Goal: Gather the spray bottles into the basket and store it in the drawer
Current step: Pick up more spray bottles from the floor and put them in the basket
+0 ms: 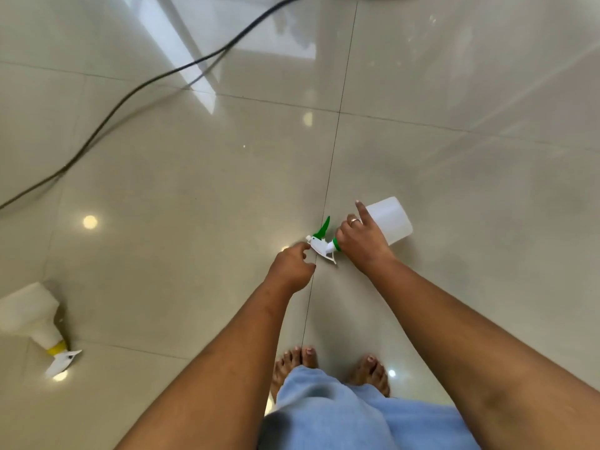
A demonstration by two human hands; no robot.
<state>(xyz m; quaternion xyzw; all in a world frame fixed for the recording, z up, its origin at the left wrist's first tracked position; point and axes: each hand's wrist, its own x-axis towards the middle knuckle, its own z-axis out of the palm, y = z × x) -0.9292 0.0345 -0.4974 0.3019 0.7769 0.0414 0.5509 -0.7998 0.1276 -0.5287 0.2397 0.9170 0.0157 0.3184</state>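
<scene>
a: where's the green-trigger bottle (389, 220)?
b: on the floor (194, 190), right hand (360, 238) wrapped round its neck, hiding it.
a: left hand (292, 264)?
b: loosely curled, empty. yellow-collared bottle (35, 319) cut off at the frame's edge.

One head cam only, so no shared area w/ another view. It looks steeply down from standing height at the tiled floor (454, 157), wide-angle, lines bowing toward the edges. Both forearms reach out from the bottom edge; left hand (290, 266) and right hand (362, 241) sit near centre frame. Bare feet (331, 368) show below the hands, close to the bottom edge.
</scene>
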